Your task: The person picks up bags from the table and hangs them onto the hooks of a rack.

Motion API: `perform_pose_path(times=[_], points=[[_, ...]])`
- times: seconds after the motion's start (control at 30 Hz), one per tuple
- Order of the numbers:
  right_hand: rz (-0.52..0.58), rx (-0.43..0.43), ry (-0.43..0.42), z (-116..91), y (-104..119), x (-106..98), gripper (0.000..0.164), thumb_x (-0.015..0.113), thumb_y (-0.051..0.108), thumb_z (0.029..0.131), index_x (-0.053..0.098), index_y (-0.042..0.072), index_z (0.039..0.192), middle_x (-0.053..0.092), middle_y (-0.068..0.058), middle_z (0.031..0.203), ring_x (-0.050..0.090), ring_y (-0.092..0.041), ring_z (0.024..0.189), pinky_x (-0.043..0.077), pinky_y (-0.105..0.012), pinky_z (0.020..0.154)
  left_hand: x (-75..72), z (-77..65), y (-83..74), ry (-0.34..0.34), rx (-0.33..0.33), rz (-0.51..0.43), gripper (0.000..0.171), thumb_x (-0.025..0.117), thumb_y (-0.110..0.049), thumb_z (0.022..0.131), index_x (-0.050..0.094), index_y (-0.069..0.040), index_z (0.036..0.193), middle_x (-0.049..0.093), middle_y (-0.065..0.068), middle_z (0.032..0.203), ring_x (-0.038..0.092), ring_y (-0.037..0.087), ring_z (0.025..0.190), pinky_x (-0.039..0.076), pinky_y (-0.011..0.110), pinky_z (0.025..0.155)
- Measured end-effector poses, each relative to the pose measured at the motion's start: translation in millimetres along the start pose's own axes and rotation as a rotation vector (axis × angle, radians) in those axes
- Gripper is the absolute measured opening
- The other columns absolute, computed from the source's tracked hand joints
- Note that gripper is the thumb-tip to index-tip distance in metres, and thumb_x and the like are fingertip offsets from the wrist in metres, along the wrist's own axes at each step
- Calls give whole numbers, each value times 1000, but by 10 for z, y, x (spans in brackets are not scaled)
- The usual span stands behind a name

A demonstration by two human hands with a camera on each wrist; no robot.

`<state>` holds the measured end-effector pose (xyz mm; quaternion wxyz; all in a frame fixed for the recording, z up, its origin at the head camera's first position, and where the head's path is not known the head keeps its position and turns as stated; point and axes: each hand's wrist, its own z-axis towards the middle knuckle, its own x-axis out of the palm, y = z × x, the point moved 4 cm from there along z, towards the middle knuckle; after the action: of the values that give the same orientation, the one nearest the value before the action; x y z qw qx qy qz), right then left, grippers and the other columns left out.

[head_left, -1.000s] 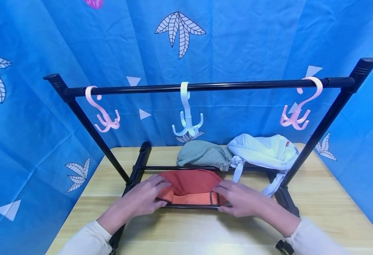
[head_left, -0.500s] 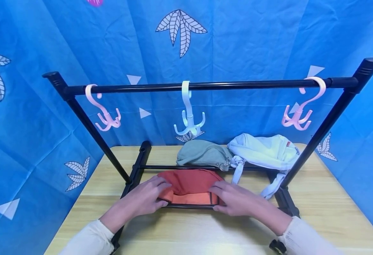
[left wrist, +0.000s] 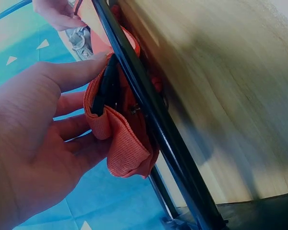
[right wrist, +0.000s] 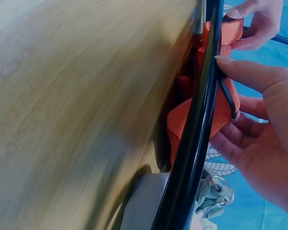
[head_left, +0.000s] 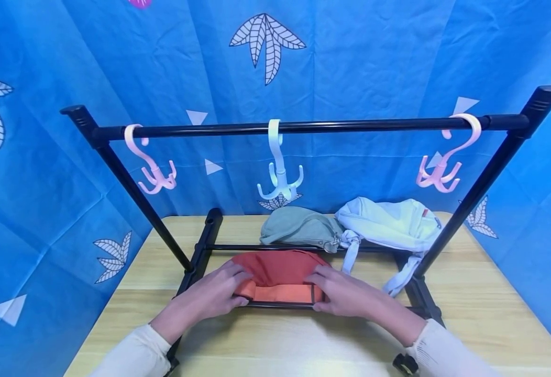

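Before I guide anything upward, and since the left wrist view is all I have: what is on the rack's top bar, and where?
Observer: The head view shows a pale blue hook near the middle of the top bar, with a pink hook toward its left end and another pink one toward its right.

Operator: Thanks. My view has the left hand on the red-orange bag; what lies beyond it, toward the right?

Observer: In the head view, a light blue bag, just right of a grey-green bag.
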<state>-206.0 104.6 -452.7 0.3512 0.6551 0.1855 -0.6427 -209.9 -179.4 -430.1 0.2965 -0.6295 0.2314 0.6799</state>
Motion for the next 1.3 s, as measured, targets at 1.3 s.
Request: perform_pose_path(times=[1.3], points=[[299, -16, -63, 21, 97, -122, 20, 77, 11, 92, 70, 12, 111, 73, 3, 102, 64, 1, 85, 57, -18, 75, 51, 101, -27, -10, -33, -8, 31, 85, -31, 85, 72, -14, 107, 70, -2, 105, 62, 13, 101, 58, 33, 91]])
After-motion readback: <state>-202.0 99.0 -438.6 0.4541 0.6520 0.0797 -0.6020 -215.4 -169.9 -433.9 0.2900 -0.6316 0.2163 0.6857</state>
